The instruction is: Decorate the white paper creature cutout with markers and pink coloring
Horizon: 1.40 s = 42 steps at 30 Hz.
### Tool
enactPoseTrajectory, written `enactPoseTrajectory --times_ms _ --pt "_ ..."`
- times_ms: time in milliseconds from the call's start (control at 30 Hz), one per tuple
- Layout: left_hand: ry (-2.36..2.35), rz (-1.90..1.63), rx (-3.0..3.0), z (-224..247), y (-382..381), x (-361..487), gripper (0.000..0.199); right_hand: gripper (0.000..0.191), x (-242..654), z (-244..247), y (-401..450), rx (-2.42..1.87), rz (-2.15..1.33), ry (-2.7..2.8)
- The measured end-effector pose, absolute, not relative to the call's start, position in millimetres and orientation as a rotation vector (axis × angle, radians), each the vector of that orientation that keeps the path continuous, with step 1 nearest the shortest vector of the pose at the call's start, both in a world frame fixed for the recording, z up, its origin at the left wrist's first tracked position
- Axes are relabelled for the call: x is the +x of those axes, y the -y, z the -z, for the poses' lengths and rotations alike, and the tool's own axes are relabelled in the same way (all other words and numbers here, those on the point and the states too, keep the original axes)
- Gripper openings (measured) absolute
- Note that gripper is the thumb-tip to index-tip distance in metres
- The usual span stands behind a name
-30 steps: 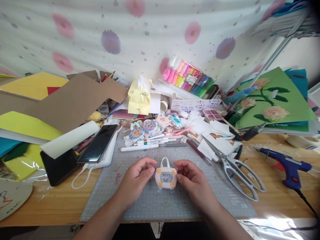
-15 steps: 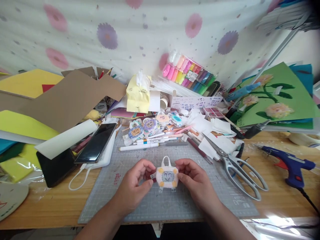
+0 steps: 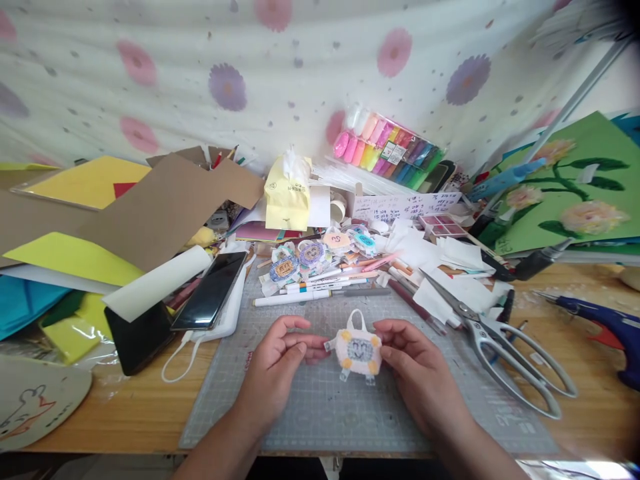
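A small pale pink paper bag charm point(image 3: 359, 351), with a white loop handle, yellow corners and a grey centre with a drawn face, is held upright over the grey cutting mat point(image 3: 310, 413). My right hand point(image 3: 420, 370) pinches its right edge between thumb and fingers. To its left is my left hand point(image 3: 283, 367), fingers apart and slightly curled, the fingertips close to a small clear tab on the charm's left side. Behind, similar charms, one with a purple face point(image 3: 312, 253) and one blue and orange point(image 3: 284, 268), lie in a pile.
Markers point(image 3: 293, 298) lie behind the hands. Large scissors point(image 3: 510, 353) and a blue glue gun point(image 3: 595, 327) are at the right. A phone point(image 3: 210, 291) rests on a white power bank at the left, near coloured sheets. A clay pack point(image 3: 387, 148) stands at the back.
The view has shifted left, so most things appear further right. My left hand's fingers have come off the charm's left edge and spread, while my right hand still holds it.
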<state>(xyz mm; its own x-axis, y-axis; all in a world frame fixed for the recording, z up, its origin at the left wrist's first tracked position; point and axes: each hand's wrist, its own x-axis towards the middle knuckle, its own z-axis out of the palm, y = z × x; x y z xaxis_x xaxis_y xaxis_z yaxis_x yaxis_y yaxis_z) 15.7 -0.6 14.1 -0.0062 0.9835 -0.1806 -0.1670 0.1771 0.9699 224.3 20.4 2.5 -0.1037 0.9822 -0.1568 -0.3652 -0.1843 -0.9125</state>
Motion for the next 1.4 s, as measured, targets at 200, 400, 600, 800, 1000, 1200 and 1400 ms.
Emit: enactPoseTrajectory --times_ms 200,400,600,800,1000,1200,1400 --pt "-1.206 -1.175 0.967 -16.6 1.7 15.0 0.025 0.025 223.6 -5.1 -19.9 -1.013 -1.549 0.874" --pt "-1.284 -1.251 1.022 -17.8 1.8 12.8 0.022 0.026 222.6 -6.1 -20.6 -1.0 -1.538 0.869" --pt "-1.398 -1.328 1.03 -16.9 -0.7 11.0 0.019 0.025 221.2 -8.0 -21.6 -0.978 -1.559 0.857" --pt "-1.459 -1.282 1.108 -19.0 0.1 15.0 0.011 0.024 221.7 -8.1 -21.1 -0.971 -1.561 0.878" --pt "-1.433 -1.265 1.206 -16.7 -0.3 16.5 0.014 0.025 221.2 -8.7 -21.3 -0.989 -1.541 0.893" --pt "-1.471 -1.076 1.549 -19.8 -1.2 17.1 0.01 0.027 223.6 -6.9 -20.5 -1.011 -1.533 0.912" --pt "-1.447 -1.04 1.594 -21.3 -0.2 19.6 0.017 0.028 224.1 -6.4 -20.8 -1.022 -1.542 0.923"
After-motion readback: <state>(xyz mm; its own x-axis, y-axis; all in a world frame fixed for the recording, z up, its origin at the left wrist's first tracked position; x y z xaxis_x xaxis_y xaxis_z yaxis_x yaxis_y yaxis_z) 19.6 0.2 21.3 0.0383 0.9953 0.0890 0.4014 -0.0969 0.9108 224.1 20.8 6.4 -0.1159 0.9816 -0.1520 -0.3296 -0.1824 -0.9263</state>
